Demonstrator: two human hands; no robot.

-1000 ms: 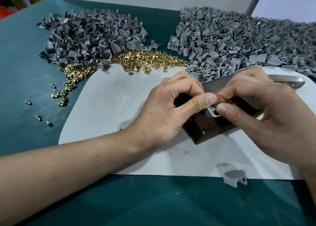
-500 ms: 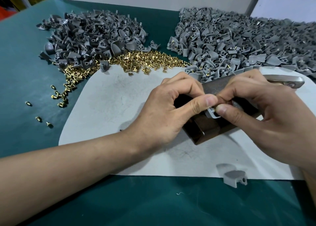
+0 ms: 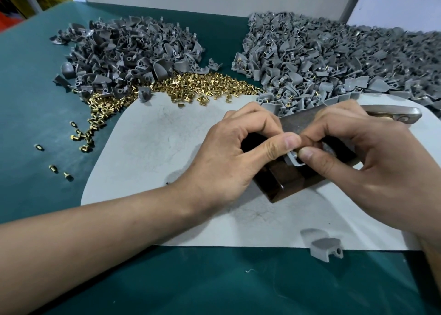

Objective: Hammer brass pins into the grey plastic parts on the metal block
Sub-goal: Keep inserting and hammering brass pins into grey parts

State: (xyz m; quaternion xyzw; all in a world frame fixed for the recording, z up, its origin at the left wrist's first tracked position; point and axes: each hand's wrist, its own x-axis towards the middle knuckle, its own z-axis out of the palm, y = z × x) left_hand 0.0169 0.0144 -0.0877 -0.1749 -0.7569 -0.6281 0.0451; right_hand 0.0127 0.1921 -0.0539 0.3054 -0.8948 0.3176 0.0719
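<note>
In the head view, the left hand (image 3: 229, 157) and the right hand (image 3: 372, 162) are curling together over the metal block (image 3: 286, 186), both pinching one grey plastic part (image 3: 294, 160) that is sitting on the block's top. The block is lying on a white mat (image 3: 155, 147) on the green bench (image 3: 214, 286). Beyond the block to its left, brass pins (image 3: 202, 88) are lying heaped before a left pile of grey parts (image 3: 128, 52). A right pile (image 3: 334, 59) is spreading beyond the block. A lone grey piece (image 3: 325, 249) is lying nearer than the block, at the mat's edge.
</note>
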